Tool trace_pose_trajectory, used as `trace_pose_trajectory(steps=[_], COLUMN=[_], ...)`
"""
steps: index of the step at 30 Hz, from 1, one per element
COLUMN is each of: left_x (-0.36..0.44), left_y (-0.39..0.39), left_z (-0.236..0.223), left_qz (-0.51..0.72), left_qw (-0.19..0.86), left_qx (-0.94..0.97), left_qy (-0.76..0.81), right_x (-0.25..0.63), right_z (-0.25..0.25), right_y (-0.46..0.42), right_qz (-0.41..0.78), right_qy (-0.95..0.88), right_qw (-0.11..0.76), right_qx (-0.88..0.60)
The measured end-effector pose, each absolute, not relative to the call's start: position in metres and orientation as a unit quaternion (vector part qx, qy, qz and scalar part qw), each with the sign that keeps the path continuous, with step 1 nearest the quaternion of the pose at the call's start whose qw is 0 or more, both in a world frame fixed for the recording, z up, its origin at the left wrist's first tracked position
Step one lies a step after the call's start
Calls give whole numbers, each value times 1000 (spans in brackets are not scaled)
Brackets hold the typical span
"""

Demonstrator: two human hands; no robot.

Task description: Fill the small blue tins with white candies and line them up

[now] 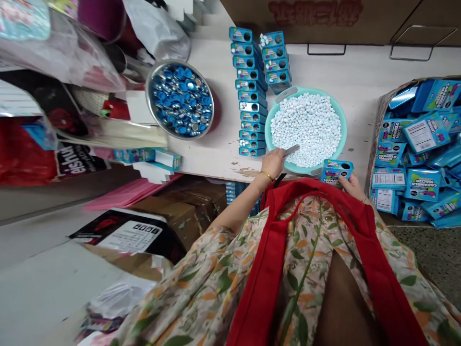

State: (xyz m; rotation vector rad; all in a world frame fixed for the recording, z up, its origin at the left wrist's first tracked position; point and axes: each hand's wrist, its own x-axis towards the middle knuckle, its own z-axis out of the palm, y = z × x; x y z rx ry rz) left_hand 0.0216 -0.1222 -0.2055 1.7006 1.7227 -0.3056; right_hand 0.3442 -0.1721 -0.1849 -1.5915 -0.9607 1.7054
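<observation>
Your left hand has its fingers curled closed round the handle of a scoop, whose far end dips into the white candies; your right hand grips a small blue box, thumb on its printed face, the other fingers mostly hidden. That box sits at the front edge of the table, against the near right rim of the green basin, with the round hole in its top showing. The hole looks narrow, so a heaped or hurried pour could scatter candies over the rim and off the front edge. A loose grip could let the box tip, since your thumb seems to do much of the steadying. The basin stands close to that edge too, so a push from your body or forearm might shift it. Watch your left knuckles: the long row of boxes, the left of 2 rows, ends just beside them, and a sideways swing could topple the nearest.
</observation>
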Motion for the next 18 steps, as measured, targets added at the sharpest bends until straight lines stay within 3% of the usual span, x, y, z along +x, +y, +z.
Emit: trace_pose_trajectory(steps=[5,9,14,18], left_x=[89,130,97,48], left_y=[-87,-59,-63,-71], left_z=[-245,-271,-271,-242], left_qz=[-50,31,80,136], left_qw=[365,404,434,408], left_qx=[641,638,653,712], left_qy=[673,655,616,555], right_x=[341,348,360,367], right_z=[-200,-196,-200,-209], right_y=[-163,-145,-135,-128], right_qz=[594,538,450,358], right_qy=[-323,-353,-441,-540], right_qw=[396,420,423,378], right_qx=[-621,-640,-651,-661])
